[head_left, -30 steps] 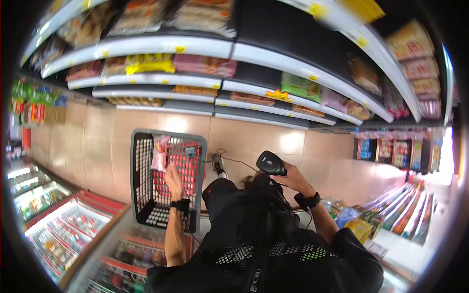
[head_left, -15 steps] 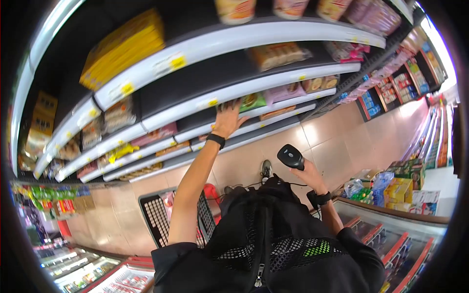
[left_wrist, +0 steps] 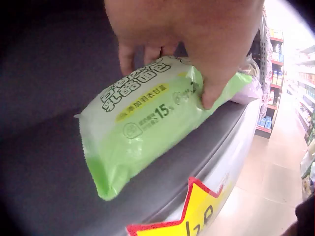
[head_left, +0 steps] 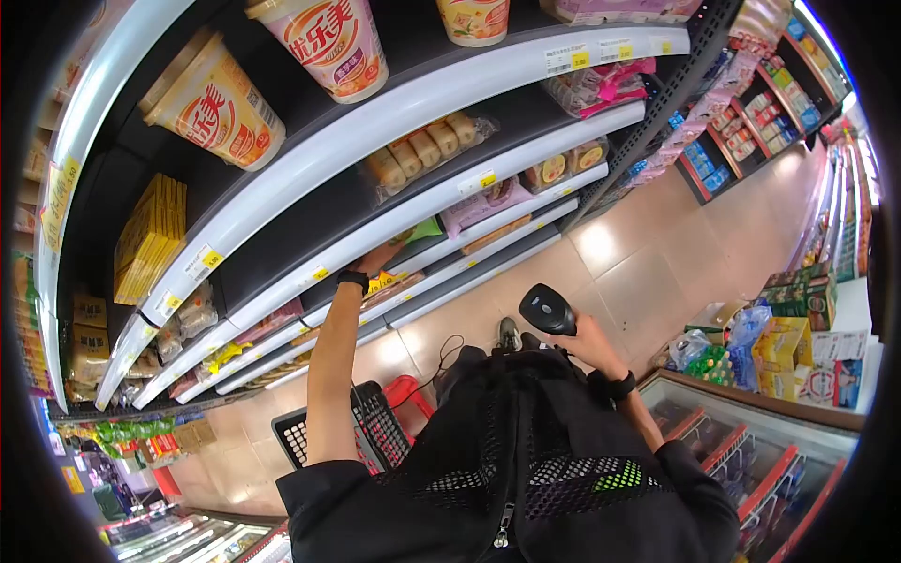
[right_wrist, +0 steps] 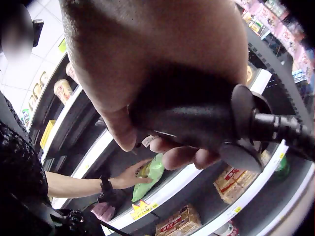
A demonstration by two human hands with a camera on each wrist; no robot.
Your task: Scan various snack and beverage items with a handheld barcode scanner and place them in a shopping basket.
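Observation:
In the left wrist view my left hand (left_wrist: 184,34) grips a green and white packet (left_wrist: 142,118) from above, thumb on the near side and fingers behind it. The packet lies on a dark shelf (left_wrist: 44,88), above a yellow star-shaped price sign (left_wrist: 197,211). From the head view, the left hand (head_left: 380,255) reaches into that shelf and the packet (head_left: 424,229) shows just beyond it. My right hand (head_left: 593,343) holds a black handheld scanner (head_left: 547,310) in front of the body; its fingers wrap the handle (right_wrist: 182,108) in the right wrist view.
Above stand large paper cups (head_left: 324,47), with packaged rolls (head_left: 422,150) on a lower shelf. A black basket (head_left: 375,422) sits on the floor behind the left arm, beside a red object (head_left: 408,403). To the right is a glass-topped freezer (head_left: 694,413).
My left hand has gone from the basket to the shelf and now grips the green packet. The head view has turned and moved nearer the shelves; the right hand still holds the scanner.

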